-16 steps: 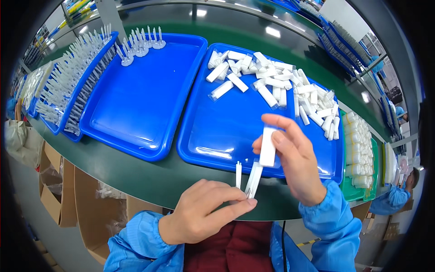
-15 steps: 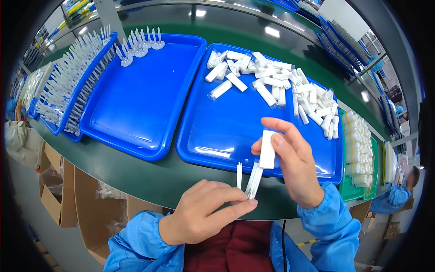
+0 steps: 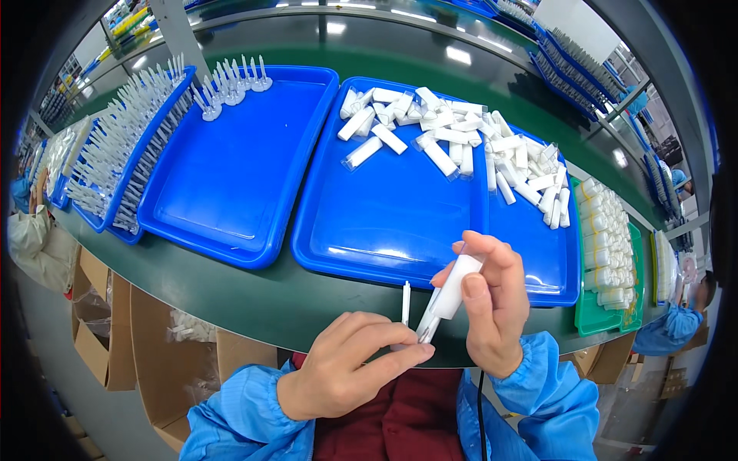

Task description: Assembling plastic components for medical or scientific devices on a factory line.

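My left hand (image 3: 350, 365) pinches the lower end of a white plastic piece between thumb and fingers. A narrow white stem (image 3: 406, 302) sticks up from it, beside a wider slanted prong (image 3: 427, 326). My right hand (image 3: 496, 315) grips a white rectangular sleeve (image 3: 459, 287) with clear film at its upper end, thumb on one side and fingers behind. The sleeve's lower end overlaps the top of the wider prong and tilts in line with it. The base of the plastic piece is hidden by my left fingers.
A blue tray (image 3: 369, 223) beyond my hands bears a pile of white wrapped sleeves (image 3: 442, 127). Left of it, another blue tray (image 3: 223, 192) carries a few upright stemmed parts (image 3: 231, 84); more crowd a tray farther left. A green tray (image 3: 582, 319) with bundled white pieces stands right.
My right hand has come down and nearer with the sleeve, which now tilts and sits lower over the wider prong. The left hand has stayed almost still, holding the plastic piece.
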`<control>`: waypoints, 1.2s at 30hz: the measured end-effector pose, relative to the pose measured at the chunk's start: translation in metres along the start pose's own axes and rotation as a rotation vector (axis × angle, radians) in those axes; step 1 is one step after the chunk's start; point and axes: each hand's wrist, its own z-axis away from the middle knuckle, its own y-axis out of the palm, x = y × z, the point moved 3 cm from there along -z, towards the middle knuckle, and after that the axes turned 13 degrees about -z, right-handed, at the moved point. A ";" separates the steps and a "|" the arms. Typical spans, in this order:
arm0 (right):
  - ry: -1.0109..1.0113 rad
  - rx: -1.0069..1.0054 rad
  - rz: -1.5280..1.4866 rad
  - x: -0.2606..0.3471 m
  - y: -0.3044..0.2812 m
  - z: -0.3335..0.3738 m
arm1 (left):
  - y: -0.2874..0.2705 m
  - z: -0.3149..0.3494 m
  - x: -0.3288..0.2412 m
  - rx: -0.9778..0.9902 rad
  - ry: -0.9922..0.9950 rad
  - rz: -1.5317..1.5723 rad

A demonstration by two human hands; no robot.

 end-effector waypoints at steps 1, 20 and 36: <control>0.019 0.004 -0.044 -0.001 0.002 0.003 | 0.000 0.001 0.000 -0.015 -0.012 -0.005; -0.498 0.331 1.257 -0.056 -0.020 -0.104 | 0.005 -0.013 0.041 -0.062 -0.026 -0.245; 0.214 0.137 0.235 -0.011 -0.037 -0.054 | 0.001 -0.010 0.021 0.036 0.105 -0.071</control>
